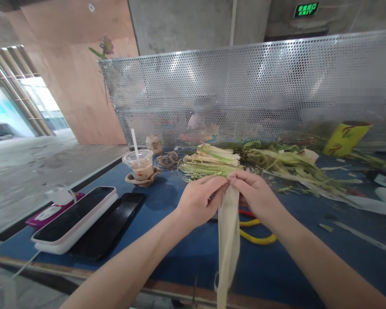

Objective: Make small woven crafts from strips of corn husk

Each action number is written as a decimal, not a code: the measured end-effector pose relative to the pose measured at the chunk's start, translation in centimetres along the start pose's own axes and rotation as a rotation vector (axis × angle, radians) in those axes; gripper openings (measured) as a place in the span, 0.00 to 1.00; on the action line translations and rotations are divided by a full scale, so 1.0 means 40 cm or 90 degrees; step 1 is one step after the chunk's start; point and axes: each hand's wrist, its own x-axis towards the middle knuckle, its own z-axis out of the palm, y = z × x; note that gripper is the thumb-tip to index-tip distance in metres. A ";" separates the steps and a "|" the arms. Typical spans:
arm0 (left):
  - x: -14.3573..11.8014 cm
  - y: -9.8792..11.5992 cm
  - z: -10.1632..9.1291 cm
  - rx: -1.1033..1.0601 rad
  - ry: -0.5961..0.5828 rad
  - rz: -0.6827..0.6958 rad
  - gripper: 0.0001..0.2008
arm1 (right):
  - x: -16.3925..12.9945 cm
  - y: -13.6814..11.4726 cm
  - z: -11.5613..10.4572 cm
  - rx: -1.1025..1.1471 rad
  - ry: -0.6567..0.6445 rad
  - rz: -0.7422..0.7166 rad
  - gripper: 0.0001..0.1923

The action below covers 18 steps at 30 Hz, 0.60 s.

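Observation:
A long pale corn husk hangs down from my fingers, past the table's front edge. My left hand pinches its top end from the left. My right hand pinches the same end from the right, and the fingertips of both hands meet there. Scissors with yellow and red handles lie on the table behind the husk, partly hidden by it and my right hand. Just beyond my hands rests a stack of rolled green and cream husks.
Loose husks and a yellow roll lie at the right. On the left are a plastic cup with a straw, twine, a white-edged phone and a black phone-like slab. A perforated metal screen stands behind.

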 end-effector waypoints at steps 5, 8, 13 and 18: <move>0.012 0.004 -0.006 -0.030 -0.031 -0.132 0.09 | -0.002 -0.012 -0.003 -0.098 0.028 -0.064 0.13; 0.026 0.008 -0.016 -0.131 -0.073 -0.237 0.10 | -0.012 -0.031 -0.013 -0.267 0.054 -0.144 0.13; 0.025 0.006 -0.020 -0.092 -0.072 -0.193 0.10 | -0.018 -0.036 -0.015 -0.350 0.052 -0.182 0.11; 0.013 0.004 -0.011 0.103 0.024 0.003 0.10 | -0.006 -0.018 -0.009 -0.105 0.030 -0.071 0.13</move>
